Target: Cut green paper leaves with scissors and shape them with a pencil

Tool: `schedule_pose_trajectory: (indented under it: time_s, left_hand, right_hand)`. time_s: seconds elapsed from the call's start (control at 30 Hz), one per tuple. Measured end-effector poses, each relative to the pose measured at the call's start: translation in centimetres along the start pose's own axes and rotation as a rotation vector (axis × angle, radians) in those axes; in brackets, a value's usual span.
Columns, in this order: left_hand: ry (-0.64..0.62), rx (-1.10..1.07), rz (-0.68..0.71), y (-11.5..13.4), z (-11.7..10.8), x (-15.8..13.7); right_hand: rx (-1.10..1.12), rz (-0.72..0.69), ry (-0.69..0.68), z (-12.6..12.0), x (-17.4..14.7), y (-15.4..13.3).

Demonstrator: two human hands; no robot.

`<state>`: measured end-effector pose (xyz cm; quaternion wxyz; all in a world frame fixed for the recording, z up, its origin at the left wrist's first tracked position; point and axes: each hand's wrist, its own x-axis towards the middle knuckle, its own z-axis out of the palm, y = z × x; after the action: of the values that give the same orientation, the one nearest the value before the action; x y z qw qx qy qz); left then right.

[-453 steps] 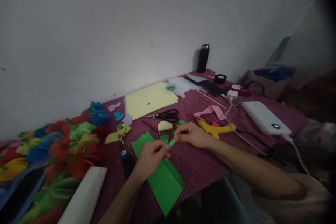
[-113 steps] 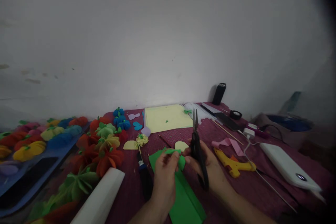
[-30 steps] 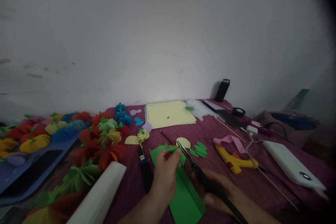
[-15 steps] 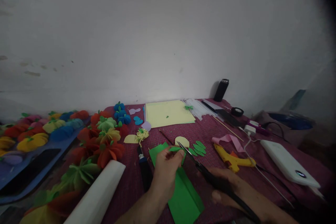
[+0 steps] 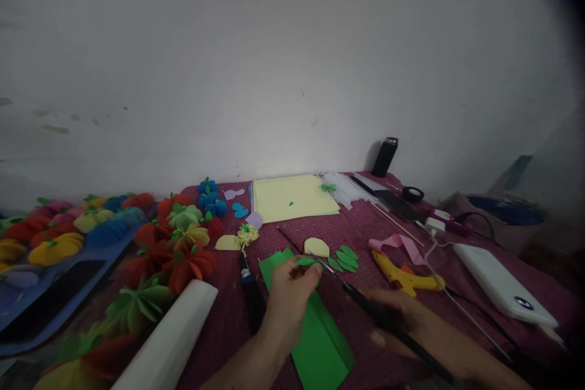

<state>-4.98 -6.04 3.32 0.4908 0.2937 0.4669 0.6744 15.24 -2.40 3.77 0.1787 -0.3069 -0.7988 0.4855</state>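
My left hand [image 5: 292,292] pinches a small green leaf-shaped piece [image 5: 305,261] between thumb and fingertips. Black-handled scissors [image 5: 372,311] sit in my right hand [image 5: 402,323], their blades pointing left at the edge of that piece. Below my left hand lies a folded green sheet [image 5: 320,341], partly covered by the hand. Several cut green leaves [image 5: 347,258] rest just beyond the scissor tips, beside a pale yellow rounded piece [image 5: 317,247].
Colourful pumpkin-like flowers [image 5: 183,237] crowd the left side, near a white roll [image 5: 171,335]. Pale yellow sheets [image 5: 292,198] lie at the back. On the right are a yellow glue gun [image 5: 406,277], a white power bank [image 5: 503,283] with cables, and a black bottle [image 5: 384,157].
The scissor blades have turned and closed together at the green piece. My left hand stays nearly in place, still pinching it.
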Motion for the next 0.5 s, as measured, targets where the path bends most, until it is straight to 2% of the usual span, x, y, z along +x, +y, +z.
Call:
schedule_pose_trajectory:
  time_s: [0.17,0.5]
  left_hand:
    - [-0.003,0.003,0.000,-0.02,0.01,-0.08]
    - [-0.042,0.061,-0.028,-0.82,-0.63,0.46]
  right_hand:
    - [0.017,0.020,0.003,-0.24,-0.06,-0.12]
    - [-0.121,0.039,-0.019,-0.92,-0.35,-0.33]
